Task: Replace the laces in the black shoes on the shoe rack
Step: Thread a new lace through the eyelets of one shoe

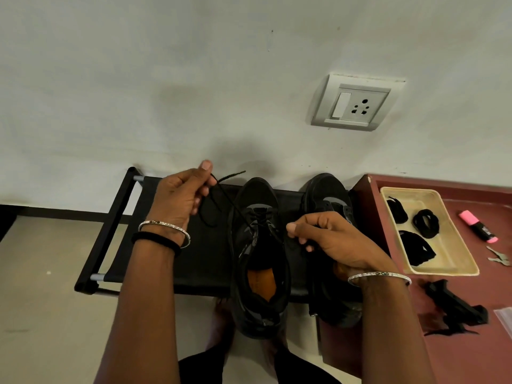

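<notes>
Both hands pinch lace (228,197) | left hand (180,198) raised | right hand (329,236) beside shoe (257,245)

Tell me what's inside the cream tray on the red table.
Three black lace bundles: a far bundle, a coiled bundle and a near bundle, all on the tray floor. Whatever lies beneath each is covered.

shoes (259,195) side by side on rack (205,259) | table (471,361) right of rack | tray (450,245) on table
</notes>
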